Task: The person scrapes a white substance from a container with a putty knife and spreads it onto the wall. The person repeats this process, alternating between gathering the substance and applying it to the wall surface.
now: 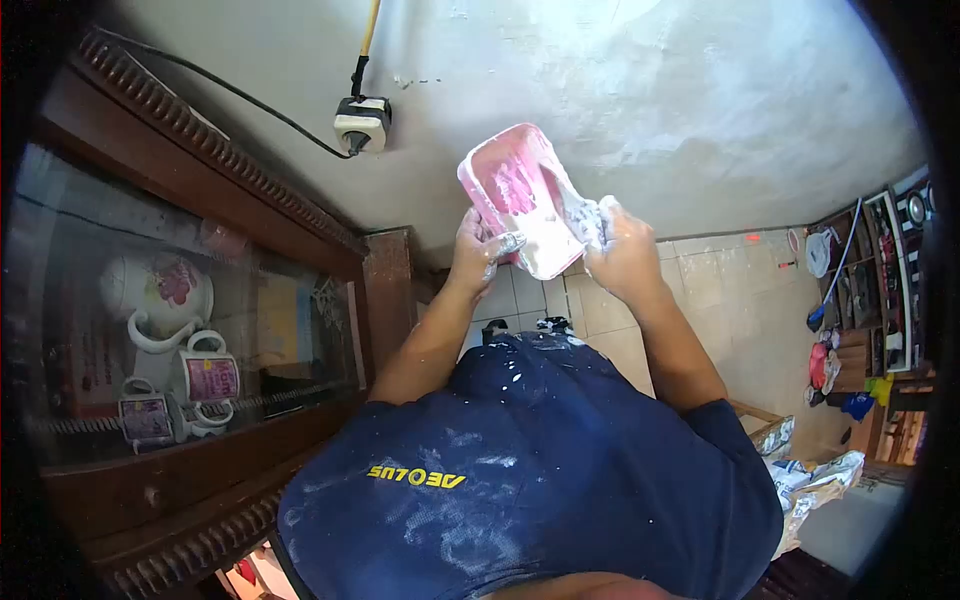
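Pink tub (pixel 512 190) tilts, grasped by left hand (pixel 481 250), right hand (pixel 622 248) clenched at its rim

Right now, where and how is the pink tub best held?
Probably the long left wall of the pink tub, reached from the left, thumb over the rim: the wall gives an edge to pinch, and white paste coats the inside.

Both arms (pixel 425 345) reach forward; left hand (pixel 480 252) curled; right hand (pixel 622 246) clenched, white-smeared.
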`<move>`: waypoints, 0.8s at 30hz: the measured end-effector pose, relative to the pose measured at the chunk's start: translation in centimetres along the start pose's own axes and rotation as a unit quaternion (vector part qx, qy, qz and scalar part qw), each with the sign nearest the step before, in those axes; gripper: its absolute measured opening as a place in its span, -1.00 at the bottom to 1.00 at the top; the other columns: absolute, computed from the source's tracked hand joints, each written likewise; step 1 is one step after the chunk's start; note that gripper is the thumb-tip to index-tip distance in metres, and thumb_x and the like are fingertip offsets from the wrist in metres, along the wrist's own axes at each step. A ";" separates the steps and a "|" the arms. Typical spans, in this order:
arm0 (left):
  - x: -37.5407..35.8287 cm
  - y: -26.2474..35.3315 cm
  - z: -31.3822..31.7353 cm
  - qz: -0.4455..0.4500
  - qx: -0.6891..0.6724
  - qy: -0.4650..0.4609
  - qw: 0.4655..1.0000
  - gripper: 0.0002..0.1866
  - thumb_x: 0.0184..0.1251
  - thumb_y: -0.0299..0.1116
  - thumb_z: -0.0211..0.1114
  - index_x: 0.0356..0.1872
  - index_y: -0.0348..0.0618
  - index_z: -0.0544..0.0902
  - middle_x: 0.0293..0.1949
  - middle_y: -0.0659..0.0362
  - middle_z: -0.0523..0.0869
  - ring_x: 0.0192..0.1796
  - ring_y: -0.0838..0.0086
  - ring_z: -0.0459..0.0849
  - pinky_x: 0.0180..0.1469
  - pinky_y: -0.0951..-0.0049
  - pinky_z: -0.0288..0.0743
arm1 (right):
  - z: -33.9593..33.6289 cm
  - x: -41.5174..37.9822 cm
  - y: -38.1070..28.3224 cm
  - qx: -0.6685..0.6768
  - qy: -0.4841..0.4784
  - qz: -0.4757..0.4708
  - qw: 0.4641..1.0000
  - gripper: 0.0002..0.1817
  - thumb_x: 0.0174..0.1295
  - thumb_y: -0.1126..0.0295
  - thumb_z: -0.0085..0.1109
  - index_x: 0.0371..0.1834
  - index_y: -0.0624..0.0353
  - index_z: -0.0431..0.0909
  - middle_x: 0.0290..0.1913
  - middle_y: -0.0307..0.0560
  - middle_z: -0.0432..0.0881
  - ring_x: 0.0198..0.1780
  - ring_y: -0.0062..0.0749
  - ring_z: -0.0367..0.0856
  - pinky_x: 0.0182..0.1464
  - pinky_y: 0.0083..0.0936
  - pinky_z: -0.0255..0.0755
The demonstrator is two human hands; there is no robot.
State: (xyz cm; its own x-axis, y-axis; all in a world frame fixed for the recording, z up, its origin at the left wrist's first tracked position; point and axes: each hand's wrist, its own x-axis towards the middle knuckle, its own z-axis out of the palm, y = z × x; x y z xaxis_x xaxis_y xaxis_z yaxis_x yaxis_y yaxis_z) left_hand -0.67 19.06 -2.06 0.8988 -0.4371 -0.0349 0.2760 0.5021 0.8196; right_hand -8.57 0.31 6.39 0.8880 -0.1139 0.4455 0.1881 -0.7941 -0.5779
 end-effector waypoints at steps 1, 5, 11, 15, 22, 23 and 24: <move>0.0 -0.1 0.1 0.008 0.024 0.000 1.000 -0.39 -0.05 -0.62 0.26 0.12 -0.31 0.28 -0.03 0.04 0.57 -0.04 0.38 0.62 -0.03 0.41 0.54 | 0.1 -0.2 0.0 -0.023 -0.030 -0.010 0.999 -0.78 -0.12 0.49 0.15 -0.40 0.26 0.35 -0.48 0.23 0.52 -0.38 0.20 0.51 -0.36 -0.14 0.41; -0.1 -1.0 0.0 -0.010 0.002 0.008 1.000 -0.39 -0.04 -0.64 0.26 0.12 -0.32 0.28 -0.04 0.07 0.56 -0.04 0.41 0.60 0.02 0.44 0.49 | 0.1 -0.7 1.3 0.087 0.009 0.047 0.995 -0.69 -0.12 0.46 0.17 -0.27 0.32 0.41 -0.47 0.27 0.54 -0.34 0.22 0.52 -0.30 -0.12 0.41; -0.2 -1.5 0.6 0.006 0.031 0.013 0.999 -0.40 -0.06 -0.66 0.30 0.09 -0.32 0.29 -0.05 0.08 0.56 -0.04 0.42 0.59 0.04 0.44 0.47 | -0.6 -0.7 0.2 -0.004 -0.002 0.074 0.997 -0.75 -0.12 0.46 0.18 -0.37 0.29 0.39 -0.46 0.23 0.55 -0.33 0.17 0.54 -0.29 -0.20 0.42; -0.5 -1.5 0.9 -0.001 0.022 0.022 1.000 -0.42 -0.06 -0.69 0.29 0.07 -0.32 0.30 -0.05 0.08 0.56 -0.02 0.41 0.58 0.04 0.42 0.48 | -0.9 -0.8 0.1 0.104 -0.025 0.099 0.989 -0.76 -0.13 0.46 0.17 -0.37 0.29 0.41 -0.45 0.20 0.56 -0.33 0.15 0.56 -0.27 -0.22 0.44; -0.1 -2.5 0.9 0.051 0.041 0.045 0.997 -0.39 -0.09 -0.71 0.31 0.06 -0.34 0.27 -0.03 0.02 0.54 -0.02 0.38 0.59 0.05 0.41 0.49 | -0.1 -1.6 0.3 0.120 -0.026 0.103 0.987 -0.77 -0.13 0.53 0.14 -0.33 0.31 0.46 -0.46 0.10 0.59 -0.37 -0.11 0.63 -0.31 -0.37 0.47; -0.1 -2.7 0.9 0.049 0.044 0.058 0.996 -0.40 -0.09 -0.71 0.31 0.05 -0.34 0.27 -0.04 0.02 0.55 -0.03 0.38 0.59 0.05 0.41 0.49 | 0.4 -1.8 0.8 0.121 -0.025 0.103 0.987 -0.77 -0.13 0.53 0.14 -0.33 0.31 0.46 -0.46 0.10 0.59 -0.37 -0.11 0.63 -0.31 -0.37 0.47; -0.2 -2.8 0.8 0.040 0.054 0.076 0.995 -0.41 -0.09 -0.70 0.32 0.03 -0.33 0.28 -0.05 0.03 0.56 -0.04 0.39 0.60 0.04 0.41 0.49 | 0.8 -2.0 1.6 0.163 -0.025 0.144 0.976 -0.78 -0.12 0.56 0.12 -0.32 0.30 0.47 -0.48 0.02 0.58 -0.38 -0.22 0.63 -0.33 -0.43 0.46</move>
State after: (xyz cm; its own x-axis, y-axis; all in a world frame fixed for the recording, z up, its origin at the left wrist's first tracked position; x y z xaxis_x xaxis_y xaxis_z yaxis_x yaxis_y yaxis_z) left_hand -1.87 17.12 -3.85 0.9598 -0.2767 -0.0469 0.1709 0.4439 0.8796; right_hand -9.73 -0.25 4.08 0.9419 -0.2676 0.2032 0.0443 -0.5005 -0.8646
